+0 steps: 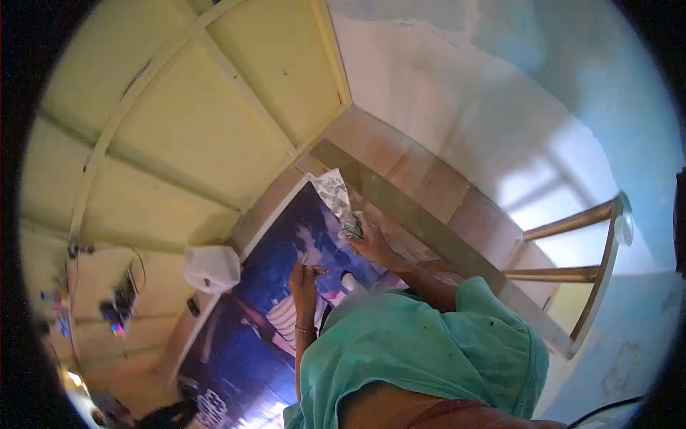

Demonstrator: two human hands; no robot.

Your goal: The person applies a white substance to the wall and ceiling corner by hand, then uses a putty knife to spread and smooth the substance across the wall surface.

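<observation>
Yellow door looming over the blue poster | my right hand is gripping a crumpled rag at the poster's edge | my left hand is pinching something tiny, can't tell what

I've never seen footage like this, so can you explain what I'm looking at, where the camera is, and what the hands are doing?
This is one fisheye picture from a camera worn on a person's head, looking down and tilted. There is no machine, only two bare hands. A large blue printed sheet lies flat beside a yellow panelled wall. The right hand presses a crumpled grey rag near the sheet's top edge. The left hand pinches something too small to identify. A white plastic container and a wooden stool stand nearby.
</observation>
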